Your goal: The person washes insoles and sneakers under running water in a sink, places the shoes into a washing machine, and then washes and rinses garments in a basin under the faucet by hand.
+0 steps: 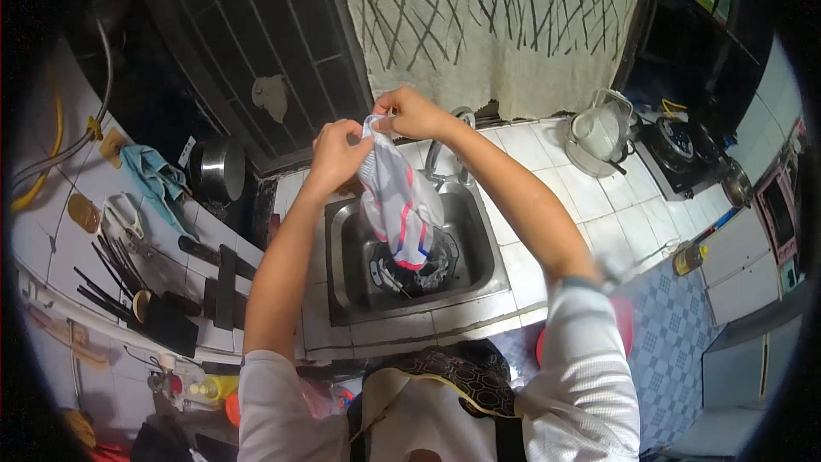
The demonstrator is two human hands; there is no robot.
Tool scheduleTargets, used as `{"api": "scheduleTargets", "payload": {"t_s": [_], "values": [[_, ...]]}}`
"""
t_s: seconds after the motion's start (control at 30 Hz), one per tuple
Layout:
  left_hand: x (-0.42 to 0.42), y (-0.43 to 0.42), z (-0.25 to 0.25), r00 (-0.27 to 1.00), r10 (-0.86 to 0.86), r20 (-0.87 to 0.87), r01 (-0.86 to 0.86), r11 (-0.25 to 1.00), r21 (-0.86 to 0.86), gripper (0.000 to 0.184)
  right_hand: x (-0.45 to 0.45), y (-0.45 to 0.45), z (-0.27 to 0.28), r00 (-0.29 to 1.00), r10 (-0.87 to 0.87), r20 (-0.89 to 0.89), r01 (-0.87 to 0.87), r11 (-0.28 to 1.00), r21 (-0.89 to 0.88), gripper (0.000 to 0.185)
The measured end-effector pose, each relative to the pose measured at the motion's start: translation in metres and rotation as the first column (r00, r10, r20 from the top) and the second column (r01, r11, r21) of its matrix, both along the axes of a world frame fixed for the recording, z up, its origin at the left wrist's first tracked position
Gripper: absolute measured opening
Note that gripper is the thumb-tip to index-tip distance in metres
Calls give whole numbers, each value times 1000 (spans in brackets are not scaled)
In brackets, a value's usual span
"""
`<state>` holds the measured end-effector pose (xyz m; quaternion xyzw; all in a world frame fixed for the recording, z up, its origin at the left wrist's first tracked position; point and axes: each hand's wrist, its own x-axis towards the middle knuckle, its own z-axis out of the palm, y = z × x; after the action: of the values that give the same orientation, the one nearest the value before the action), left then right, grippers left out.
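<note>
A light grey and white cloth (395, 201) with pink and blue trim hangs down over the metal sink (496, 278). My left hand (339, 151) pinches its top edge from the left. At the top right of the same cloth, my right hand (410, 115) has its fingers closed on it. The cloth's lower end reaches a dark, bunched fabric (393, 278) at the bottom of the sink. Behind my right forearm stands the faucet (434, 156), partly hidden.
White tiles (534, 197) surround the sink. Knives (224, 287), chopsticks and a blue cloth (154, 175) are at the left. A pot with a bowl (596, 133) and a stove (676, 145) stand at the right. A patterned curtain (505, 26) hangs behind.
</note>
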<state>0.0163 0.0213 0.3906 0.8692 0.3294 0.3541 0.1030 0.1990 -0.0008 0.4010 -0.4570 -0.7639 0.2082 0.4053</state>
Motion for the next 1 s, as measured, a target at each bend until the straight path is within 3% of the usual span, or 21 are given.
{"api": "scheduleTargets", "payload": {"t_s": [0.03,0.07,0.13,0.2,0.27,0.33,0.37,0.43,0.5,0.57,0.67,0.73,1.0], "values": [[1,2,2,1000,-24,-14,23,999,-27,24,2,1,-4,987,26,-159,-35,998,-55,14],[2,3,4,999,-32,-24,32,999,-26,24,6,2,-6,986,17,-168,-26,998,-53,14],[4,-3,16,990,-67,-123,36,970,-242,22,2,-10,4,997,-59,-44,59,998,20,15],[8,-8,21,985,-50,-166,21,985,-171,23,-5,-13,9,997,-72,0,72,997,42,17],[11,-5,20,994,43,-105,-52,995,-83,36,-8,-15,7,995,-84,52,80,994,69,19],[9,1,19,997,46,-53,-52,993,-109,35,-9,-18,-6,969,-217,-119,247,877,413,24],[8,5,19,998,56,0,-56,989,-137,34,-5,-24,-14,969,-218,-116,247,875,416,24],[3,12,20,999,41,17,-38,987,-154,30,8,-45,-33,905,-412,-104,421,836,352,28],[0,15,24,999,33,34,-27,985,-172,27,13,-56,-67,850,-523,58,487,823,291,26],[1,14,29,980,-35,195,96,945,-314,21,10,-59,-91,854,-511,101,477,846,239,23],[-4,9,40,969,-64,237,147,925,-351,18,15,-50,-104,874,-460,158,434,884,174,18],[-17,20,39,981,-40,187,100,942,-321,18,20,-45,-93,890,-457,7,442,864,240,14],[-53,55,-22,990,52,131,9,902,-431,20,22,-24,12,885,-451,113,390,853,347,11]]}}
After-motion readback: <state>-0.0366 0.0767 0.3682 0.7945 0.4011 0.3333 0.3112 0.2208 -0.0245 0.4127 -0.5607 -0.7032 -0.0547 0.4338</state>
